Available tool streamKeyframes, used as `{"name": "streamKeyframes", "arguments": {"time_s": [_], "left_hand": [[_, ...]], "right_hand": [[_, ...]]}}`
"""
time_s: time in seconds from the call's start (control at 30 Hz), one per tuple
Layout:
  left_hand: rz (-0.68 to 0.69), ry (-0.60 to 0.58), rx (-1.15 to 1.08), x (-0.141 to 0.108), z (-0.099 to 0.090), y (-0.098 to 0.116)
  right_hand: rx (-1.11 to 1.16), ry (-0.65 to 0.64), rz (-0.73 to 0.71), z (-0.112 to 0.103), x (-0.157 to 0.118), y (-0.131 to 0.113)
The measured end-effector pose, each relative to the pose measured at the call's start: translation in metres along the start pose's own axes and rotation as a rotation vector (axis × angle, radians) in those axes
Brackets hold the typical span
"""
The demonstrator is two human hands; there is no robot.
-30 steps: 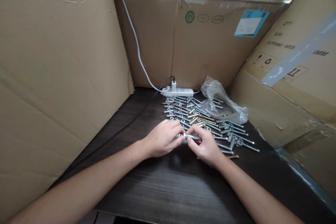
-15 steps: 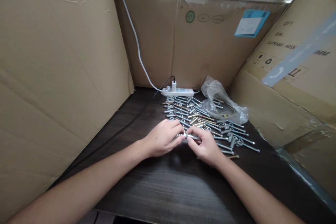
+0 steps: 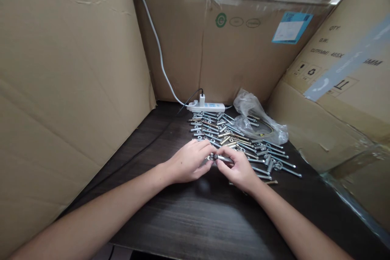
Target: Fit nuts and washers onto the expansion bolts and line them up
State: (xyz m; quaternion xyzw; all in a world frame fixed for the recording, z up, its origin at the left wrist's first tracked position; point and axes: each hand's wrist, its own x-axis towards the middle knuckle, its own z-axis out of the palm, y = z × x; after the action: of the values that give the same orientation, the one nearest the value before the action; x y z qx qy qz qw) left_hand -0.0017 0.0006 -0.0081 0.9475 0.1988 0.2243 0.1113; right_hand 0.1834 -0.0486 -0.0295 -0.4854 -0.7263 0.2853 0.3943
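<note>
My left hand (image 3: 193,160) is closed in a pinch, thumb and forefinger around a small shiny metal ring (image 3: 210,157); whether it is a nut or a washer I cannot tell. Facing it, my right hand (image 3: 239,167) grips a grey metal sleeve (image 3: 223,158) between thumb and fingers. The sleeve's dark round end points at the left fingertips, with a slight gap from the ring. The right palm hides its far end. Behind both hands lie rows of long bolts (image 3: 286,168), short sleeves (image 3: 270,165) and washers (image 3: 204,139), partly covered by my fingers.
A white power strip (image 3: 210,107) with a plugged-in adapter stands at the back of the dark table (image 3: 183,219). A clear plastic bag (image 3: 258,120) lies right of it. A black cable (image 3: 137,154) crosses the left side. Cardboard walls (image 3: 76,69) enclose three sides.
The fingertips of my two hands have drawn slightly apart. The sleeve's end, where a bright ring sat before, now shows bare and dark, and the ring is at my left fingers.
</note>
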Motion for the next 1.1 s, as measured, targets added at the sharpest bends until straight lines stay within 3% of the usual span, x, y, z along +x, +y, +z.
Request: {"name": "streamKeyframes", "arguments": {"time_s": [0.23,0.5,0.7,0.9,1.1], "left_hand": [[-0.047,-0.052,-0.009,0.0015,-0.0020,-0.0005],[-0.026,0.048,-0.052,-0.0012,-0.0004,0.0001],[-0.038,-0.037,-0.018,0.0009,-0.0016,-0.0011],[-0.026,0.050,-0.055,-0.0007,0.0008,0.0007],[-0.021,-0.020,-0.020,0.0016,-0.0010,-0.0013]], "right_hand": [[-0.035,0.009,-0.003,0.0017,0.0000,-0.0014],[0.001,0.004,0.000,0.0014,-0.0005,0.0000],[-0.031,0.001,-0.022,0.0000,-0.0001,-0.0014],[-0.027,0.002,-0.002,0.0001,0.0007,0.0007],[-0.035,0.010,-0.035,0.0001,-0.0005,-0.0022]]}}
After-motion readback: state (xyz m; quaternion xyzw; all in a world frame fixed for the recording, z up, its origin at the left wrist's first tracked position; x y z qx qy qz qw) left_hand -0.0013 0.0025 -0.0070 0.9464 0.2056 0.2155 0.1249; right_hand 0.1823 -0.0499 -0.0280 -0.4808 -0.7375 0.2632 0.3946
